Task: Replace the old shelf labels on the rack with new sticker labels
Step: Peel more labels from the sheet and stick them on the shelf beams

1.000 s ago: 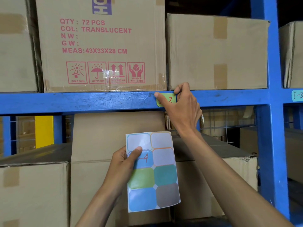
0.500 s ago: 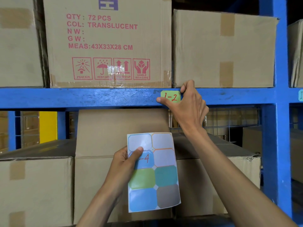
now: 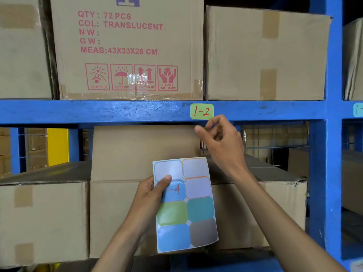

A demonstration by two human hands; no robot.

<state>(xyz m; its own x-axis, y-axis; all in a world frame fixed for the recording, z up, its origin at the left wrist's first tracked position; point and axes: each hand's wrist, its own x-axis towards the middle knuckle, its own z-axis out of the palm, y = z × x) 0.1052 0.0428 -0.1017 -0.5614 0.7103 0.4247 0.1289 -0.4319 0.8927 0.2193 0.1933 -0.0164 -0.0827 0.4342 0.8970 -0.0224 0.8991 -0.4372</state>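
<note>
A green sticker label (image 3: pixel 202 111) marked "1-2" in red is stuck flat on the blue shelf beam (image 3: pixel 117 111). My right hand (image 3: pixel 220 142) hovers just below the label, fingers loosely curled and apart, holding nothing and not touching it. My left hand (image 3: pixel 151 195) grips a sticker sheet (image 3: pixel 188 209) by its left edge, thumb pressed on a blue sticker marked "-4". The sheet carries several coloured octagonal stickers; its top spots are peeled blank.
Cardboard boxes (image 3: pixel 127 48) stand on the beam, with more boxes (image 3: pixel 43 218) on the level below. A blue upright post (image 3: pixel 318 173) rises at the right. Another pale blue label (image 3: pixel 358 109) shows at the right edge.
My right hand has let go of the green label and dropped below the beam; the label is now fully uncovered. The sheet in my left hand has held still.
</note>
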